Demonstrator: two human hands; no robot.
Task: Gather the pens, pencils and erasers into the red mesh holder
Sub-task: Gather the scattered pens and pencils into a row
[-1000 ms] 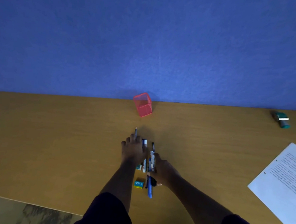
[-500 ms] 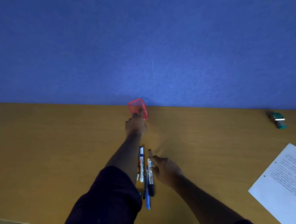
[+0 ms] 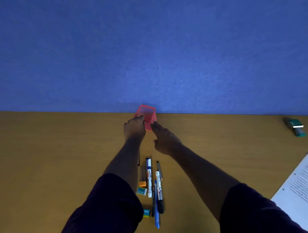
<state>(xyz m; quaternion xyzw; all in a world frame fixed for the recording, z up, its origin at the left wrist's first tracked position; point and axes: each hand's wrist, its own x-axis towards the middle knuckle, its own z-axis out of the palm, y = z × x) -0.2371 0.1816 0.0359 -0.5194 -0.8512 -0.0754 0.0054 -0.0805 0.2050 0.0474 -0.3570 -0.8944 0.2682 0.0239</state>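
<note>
Two erasers, perhaps six pens.

Red mesh holder stood at the table's far edge, against the blue wall. Pens, markers, pencils and two erasers lay clustered nearer.

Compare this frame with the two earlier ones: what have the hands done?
The left hand left the stationery pile and reached forward to grasp the red mesh holder. The right hand let go of the markers and moved up to the holder's other side, fingers open. Pens, markers and erasers remain on the table; stapler and paper unchanged.
</note>
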